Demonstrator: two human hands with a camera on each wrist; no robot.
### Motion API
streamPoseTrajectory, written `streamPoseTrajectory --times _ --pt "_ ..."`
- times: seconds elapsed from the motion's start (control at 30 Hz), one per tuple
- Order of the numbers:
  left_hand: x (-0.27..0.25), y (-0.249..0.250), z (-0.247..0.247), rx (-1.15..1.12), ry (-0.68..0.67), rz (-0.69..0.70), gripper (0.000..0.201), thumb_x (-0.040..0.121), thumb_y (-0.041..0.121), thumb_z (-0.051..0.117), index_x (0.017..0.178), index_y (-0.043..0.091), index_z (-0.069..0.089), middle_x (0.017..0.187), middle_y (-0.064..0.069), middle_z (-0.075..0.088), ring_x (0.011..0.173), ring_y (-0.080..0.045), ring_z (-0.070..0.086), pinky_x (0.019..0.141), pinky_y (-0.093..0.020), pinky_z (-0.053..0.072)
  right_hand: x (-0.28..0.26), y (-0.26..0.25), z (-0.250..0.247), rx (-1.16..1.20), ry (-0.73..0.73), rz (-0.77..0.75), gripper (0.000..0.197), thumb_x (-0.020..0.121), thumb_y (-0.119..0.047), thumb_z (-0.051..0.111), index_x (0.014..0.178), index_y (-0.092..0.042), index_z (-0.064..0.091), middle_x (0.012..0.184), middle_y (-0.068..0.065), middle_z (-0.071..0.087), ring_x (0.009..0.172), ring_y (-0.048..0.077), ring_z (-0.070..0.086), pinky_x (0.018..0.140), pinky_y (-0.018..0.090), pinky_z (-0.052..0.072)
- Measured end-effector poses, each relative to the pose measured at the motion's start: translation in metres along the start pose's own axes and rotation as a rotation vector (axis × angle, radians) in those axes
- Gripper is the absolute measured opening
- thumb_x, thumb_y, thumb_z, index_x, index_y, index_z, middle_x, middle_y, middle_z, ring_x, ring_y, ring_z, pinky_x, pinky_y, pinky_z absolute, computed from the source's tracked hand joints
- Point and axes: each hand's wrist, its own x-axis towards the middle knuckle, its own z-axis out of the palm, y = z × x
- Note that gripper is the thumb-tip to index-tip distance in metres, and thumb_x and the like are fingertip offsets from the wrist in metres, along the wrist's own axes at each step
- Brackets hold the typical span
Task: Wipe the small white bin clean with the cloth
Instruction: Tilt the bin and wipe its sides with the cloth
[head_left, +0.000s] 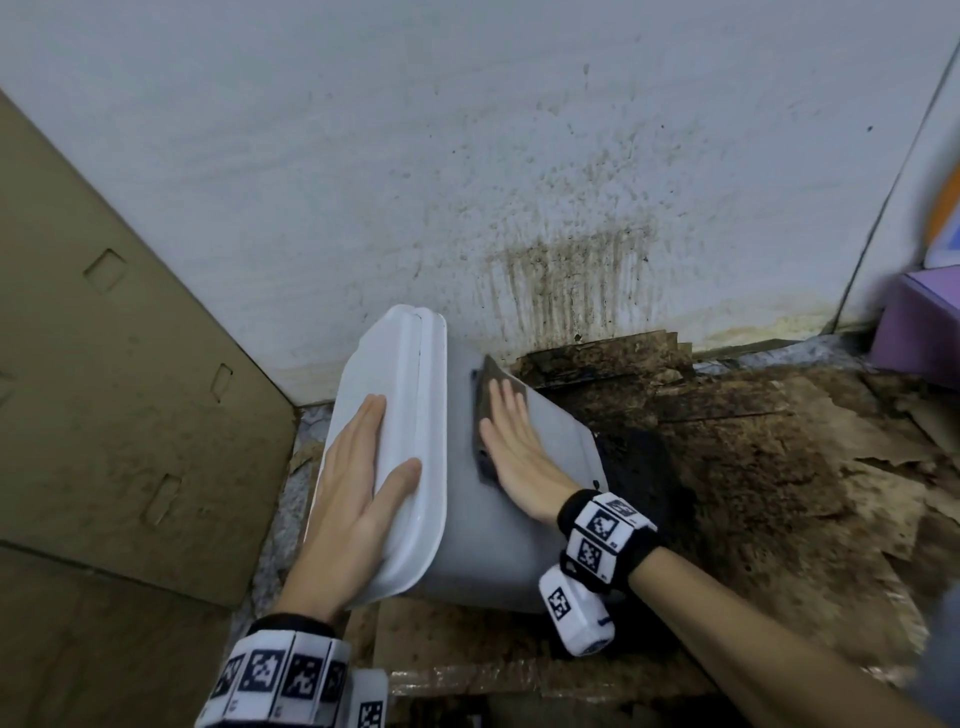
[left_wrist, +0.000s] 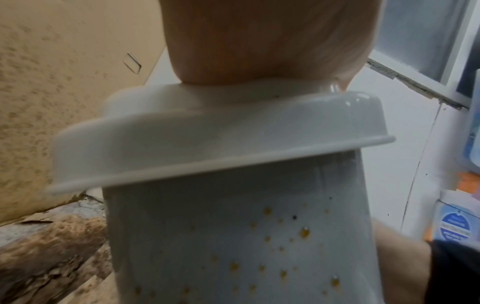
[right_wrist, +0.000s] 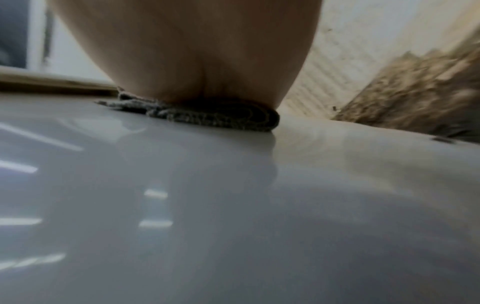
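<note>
One small white bin (head_left: 467, 519), tipped on its side on stained cardboard on the floor (head_left: 727, 467), lid end to the left, just beside a spattered white wall (head_left: 363, 156). One left hand (head_left: 358, 499), fingers straight, flat on the lid (head_left: 410, 415), thumb over the rim. One right hand (head_left: 511, 447), fingers flat and together, pressing one dark grey cloth (head_left: 491, 400) onto the bin's side. Many small yellow-brown spots on another side in the left wrist view. Two marker-patterned wristbands. No legible writing anywhere; blue label at far right blurred.
</note>
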Motion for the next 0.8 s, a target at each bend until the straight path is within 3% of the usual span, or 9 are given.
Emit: streamPoseTrajectory --times 0.13,0.23,0.33,0.4,0.47,0.53,0.63,0.8 --pt "0.000 -0.001 -0.001 0.006 -0.009 -0.011 0.070 0.089 0.067 0.044 0.152 0.059 0.013 0.135 0.065 0.007 0.149 0.002 0.018 0.126 -0.045 0.016 0.005 -0.001 0.007 0.079 0.021 -0.117 0.055 0.108 -0.045 0.013 0.151 -0.038 -0.021 0.161 -0.013 -0.031 0.148 0.005 -0.029 0.121 0.030 -0.012" --pt "-0.001 -0.001 -0.002 -0.013 -0.008 -0.013 0.075 0.088 0.068 0.045 0.155 0.055 0.014 0.135 0.065 0.009 0.149 0.002 0.018 0.126 -0.045 0.017 0.005 0.020 0.005 0.065 0.029 -0.119 0.056 0.106 -0.053 0.014 0.150 -0.043 -0.019 0.162 -0.017 -0.027 0.148 -0.001 -0.026 0.121 0.028 -0.011" --pt "-0.001 -0.001 -0.002 -0.032 -0.004 -0.019 0.078 0.085 0.071 0.045 0.156 0.053 0.016 0.139 0.062 0.010 0.149 0.005 0.017 0.126 -0.044 0.015 0.004 0.042 0.001 0.058 0.044 -0.027 0.056 0.108 -0.045 0.015 0.151 -0.036 -0.018 0.164 -0.011 -0.025 0.149 0.002 -0.024 0.123 0.028 -0.009" --pt "-0.001 0.000 -0.002 -0.037 -0.001 -0.016 0.080 0.085 0.071 0.045 0.156 0.051 0.017 0.139 0.061 0.012 0.148 0.006 0.016 0.126 -0.043 0.015 0.000 0.057 -0.003 0.042 0.048 0.066 0.056 0.110 -0.035 0.017 0.155 -0.022 -0.014 0.165 -0.004 -0.022 0.148 0.004 -0.022 0.120 0.021 -0.011" --pt "-0.001 0.000 -0.002 -0.042 0.002 -0.016 0.079 0.085 0.071 0.045 0.156 0.050 0.018 0.140 0.060 0.013 0.148 0.006 0.017 0.126 -0.043 0.015 -0.005 0.076 -0.006 0.033 0.054 0.138 0.055 0.111 -0.030 0.018 0.157 -0.015 -0.008 0.161 -0.007 -0.020 0.148 0.004 -0.017 0.116 0.016 -0.011" --pt "-0.001 0.000 -0.002 -0.050 0.008 -0.016 0.079 0.085 0.069 0.046 0.157 0.049 0.019 0.144 0.055 0.014 0.148 0.007 0.017 0.126 -0.044 0.015 -0.009 0.091 -0.010 0.070 0.025 0.243 0.055 0.111 -0.031 0.017 0.158 -0.016 -0.009 0.158 -0.014 -0.020 0.149 0.005 -0.018 0.117 0.021 -0.008" --pt "-0.001 -0.001 -0.003 -0.051 0.006 -0.024 0.078 0.086 0.069 0.046 0.156 0.050 0.019 0.146 0.052 0.013 0.149 0.006 0.017 0.126 -0.045 0.016 -0.004 0.107 -0.010 0.128 0.036 0.332 0.056 0.111 -0.033 0.017 0.158 -0.016 -0.009 0.167 -0.004 -0.017 0.152 0.010 -0.019 0.120 0.028 -0.008" --pt "-0.001 -0.002 -0.003 -0.035 0.007 -0.015 0.080 0.084 0.071 0.044 0.156 0.050 0.018 0.141 0.057 0.012 0.148 0.003 0.019 0.126 -0.043 0.016 -0.003 0.090 -0.007 0.061 0.033 0.334 0.052 0.111 -0.025 0.012 0.158 -0.010 -0.005 0.166 0.004 -0.015 0.153 0.019 -0.020 0.121 0.031 -0.011"
